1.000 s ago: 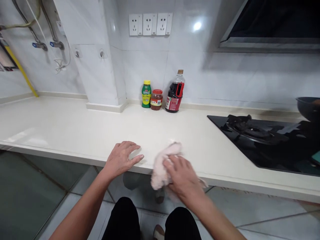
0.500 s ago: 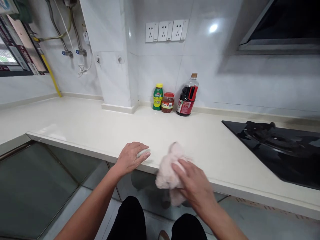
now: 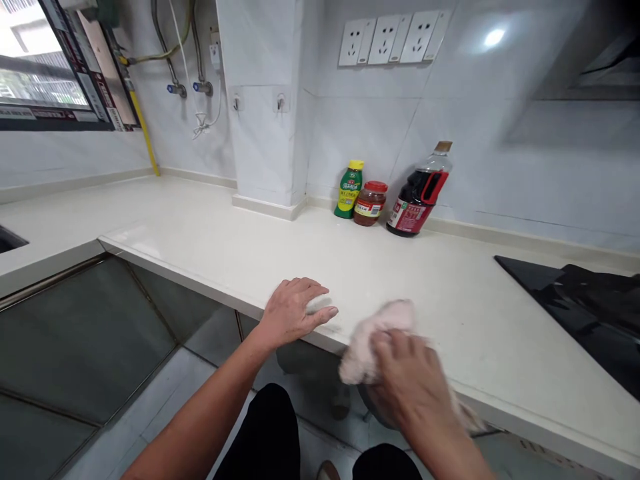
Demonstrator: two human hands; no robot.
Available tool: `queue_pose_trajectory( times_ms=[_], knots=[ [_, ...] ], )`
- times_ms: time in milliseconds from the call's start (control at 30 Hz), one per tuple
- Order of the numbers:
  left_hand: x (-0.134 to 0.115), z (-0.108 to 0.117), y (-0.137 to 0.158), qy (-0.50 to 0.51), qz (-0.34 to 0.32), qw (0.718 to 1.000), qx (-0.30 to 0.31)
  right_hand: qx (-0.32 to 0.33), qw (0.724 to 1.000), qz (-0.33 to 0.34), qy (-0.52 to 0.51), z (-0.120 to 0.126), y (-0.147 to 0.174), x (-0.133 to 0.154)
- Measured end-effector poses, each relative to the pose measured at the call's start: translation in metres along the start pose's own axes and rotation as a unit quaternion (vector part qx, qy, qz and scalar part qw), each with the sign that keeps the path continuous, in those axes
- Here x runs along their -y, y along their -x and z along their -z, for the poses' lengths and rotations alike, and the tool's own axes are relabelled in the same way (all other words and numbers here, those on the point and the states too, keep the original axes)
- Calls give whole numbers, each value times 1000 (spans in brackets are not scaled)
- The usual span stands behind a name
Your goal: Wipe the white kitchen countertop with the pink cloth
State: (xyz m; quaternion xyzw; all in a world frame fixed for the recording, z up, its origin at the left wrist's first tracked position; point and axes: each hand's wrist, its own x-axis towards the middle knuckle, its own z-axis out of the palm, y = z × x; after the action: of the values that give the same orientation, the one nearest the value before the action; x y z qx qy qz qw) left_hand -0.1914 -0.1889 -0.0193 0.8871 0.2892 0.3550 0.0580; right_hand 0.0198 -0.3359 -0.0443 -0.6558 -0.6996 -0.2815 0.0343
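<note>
On the counter, blurred right hand clutches part-hidden cloth, left hand uncurled.

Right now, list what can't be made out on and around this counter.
Head view, all:
Pink cloth: partly hidden under the right hand; both blurred.
Cooktop: cut off by the picture's right edge.
Dark opening: cut off by the left edge.
Red-lidded jar: label's fine print too small.

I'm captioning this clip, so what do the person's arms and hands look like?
The left forearm and right forearm are bare, no sleeves or watch in view. The left hand shows no glove or ring; the right hand, blurred, is gloveless too.
</note>
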Motion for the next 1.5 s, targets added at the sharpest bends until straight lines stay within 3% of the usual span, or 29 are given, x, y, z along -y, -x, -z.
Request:
queue_pose_trajectory(
  times_ms=[167, 233, 300, 367, 467, 533, 567, 633, 700, 800, 1000, 1167, 1367, 1433, 1500],
  knots=[
    [-22, -6, 42, 75, 7, 974, -211, 2, 997, 54, -62, 20, -64, 64],
    [-38, -20, 75, 96, 59, 952, -284, -9, 995, 53, -80, 22, -72, 74],
    [-52, -39, 105, 161, 165, 917, -327, -12, 994, 54, -93, 21, -74, 76],
    [-63, -59, 122, 287, 303, 848, -328, -12, 993, 59, -101, 20, -72, 76],
    [-74, -73, 116, 506, 457, 686, -253, -12, 992, 71, -105, 21, -67, 72],
    [-79, -72, 99, 612, 490, 589, -196, -12, 991, 83, -108, 22, -64, 66],
    [-82, -70, 89, 652, 486, 555, -177, -13, 988, 92, -120, 22, -62, 62],
    [-87, -65, 74, 706, 453, 517, -172, -19, 978, 115, -170, 21, -57, 51],
    [-91, -64, 64, 731, 418, 500, -202, -21, 964, 126, -232, 17, -50, 38],
    [-97, -69, 60, 718, 422, 483, -270, -24, 959, 112, -260, 7, -34, 20],
    [-115, -76, 66, 720, 422, 471, -286, -90, 982, 70, -153, -14, 7, 2],
    [-122, -81, 67, 730, 403, 460, -306, -101, 986, 65, -116, -14, -2, 13],
    [-88, -69, 63, 687, 436, 416, -407, -93, 976, 94, -174, 1, -47, 58],
    [-67, -57, 62, 651, 451, 416, -447, -87, 964, 114, -222, 6, -60, 69],
    [-47, -45, 62, 616, 449, 435, -479, -79, 955, 131, -254, 12, -67, 75]
  ],
)
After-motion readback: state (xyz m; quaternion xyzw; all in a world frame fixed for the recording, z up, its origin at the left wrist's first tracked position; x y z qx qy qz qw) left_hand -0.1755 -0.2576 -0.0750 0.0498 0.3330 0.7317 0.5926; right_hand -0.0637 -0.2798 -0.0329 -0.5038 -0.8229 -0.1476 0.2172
